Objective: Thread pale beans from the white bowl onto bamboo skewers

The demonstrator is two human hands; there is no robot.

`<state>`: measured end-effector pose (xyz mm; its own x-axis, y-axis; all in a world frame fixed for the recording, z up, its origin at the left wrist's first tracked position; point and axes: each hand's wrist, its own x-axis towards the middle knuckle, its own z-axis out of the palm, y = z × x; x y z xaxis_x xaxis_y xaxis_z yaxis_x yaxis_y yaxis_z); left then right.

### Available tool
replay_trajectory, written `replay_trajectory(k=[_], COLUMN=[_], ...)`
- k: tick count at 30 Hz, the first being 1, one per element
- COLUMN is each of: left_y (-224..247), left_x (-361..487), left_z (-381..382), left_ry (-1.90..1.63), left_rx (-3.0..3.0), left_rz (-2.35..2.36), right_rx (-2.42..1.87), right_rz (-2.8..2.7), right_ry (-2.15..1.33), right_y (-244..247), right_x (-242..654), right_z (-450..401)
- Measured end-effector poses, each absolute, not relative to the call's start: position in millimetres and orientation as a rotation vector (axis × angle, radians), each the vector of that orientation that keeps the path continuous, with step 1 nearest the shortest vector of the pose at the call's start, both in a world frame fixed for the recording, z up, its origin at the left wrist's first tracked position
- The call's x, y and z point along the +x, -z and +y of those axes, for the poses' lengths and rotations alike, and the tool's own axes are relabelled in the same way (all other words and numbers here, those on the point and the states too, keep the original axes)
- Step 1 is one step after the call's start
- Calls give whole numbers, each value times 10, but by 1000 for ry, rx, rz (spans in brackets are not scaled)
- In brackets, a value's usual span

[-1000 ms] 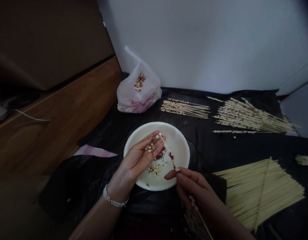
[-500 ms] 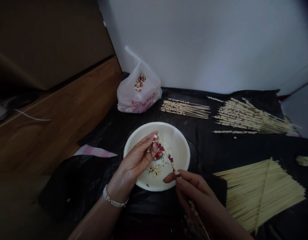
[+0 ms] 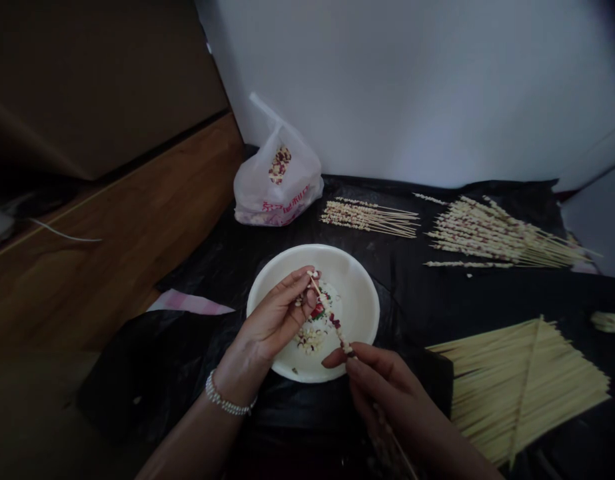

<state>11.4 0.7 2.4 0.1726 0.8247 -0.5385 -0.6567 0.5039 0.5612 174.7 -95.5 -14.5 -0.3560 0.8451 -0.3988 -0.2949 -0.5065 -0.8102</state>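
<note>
My left hand (image 3: 280, 313) is over the bowl, its thumb and fingertips pinching a pale corn kernel (image 3: 314, 274), with several more kernels tucked in its curled fingers. My right hand (image 3: 382, 377) grips a bamboo skewer (image 3: 314, 285) threaded with white and dark-red kernels. The skewer slants up to the left, its bare tip at the kernel in the left fingertips. Below the right palm, another loaded skewer (image 3: 387, 427) shows dimly; how it is held is hidden. Loose kernels (image 3: 310, 340) lie in the white bowl (image 3: 364, 313), which has a red printed pattern on its bottom.
Behind the bowl stands a white plastic bag (image 3: 282, 193) of kernels. To its right lie a small row of loaded skewers (image 3: 370, 218) and a larger pile (image 3: 487, 233). Bare skewers (image 3: 522, 387) are spread at the right on the black plastic sheet (image 3: 407, 300).
My right hand has shifted slightly left, bringing the skewer's tip to the kernel in my left fingertips. My left hand stays in nearly the same place.
</note>
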Motion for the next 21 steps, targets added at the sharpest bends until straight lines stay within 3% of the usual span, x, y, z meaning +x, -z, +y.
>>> replay_trajectory(k=[21], left_y=[-5], left_x=[114], left_z=[17], left_ry=[-1132], left_rx=[134], left_rz=[857], right_rx=[-1144], right_rz=[-824], right_ry=[-1860], right_y=[218], right_x=[1742], right_z=[-939])
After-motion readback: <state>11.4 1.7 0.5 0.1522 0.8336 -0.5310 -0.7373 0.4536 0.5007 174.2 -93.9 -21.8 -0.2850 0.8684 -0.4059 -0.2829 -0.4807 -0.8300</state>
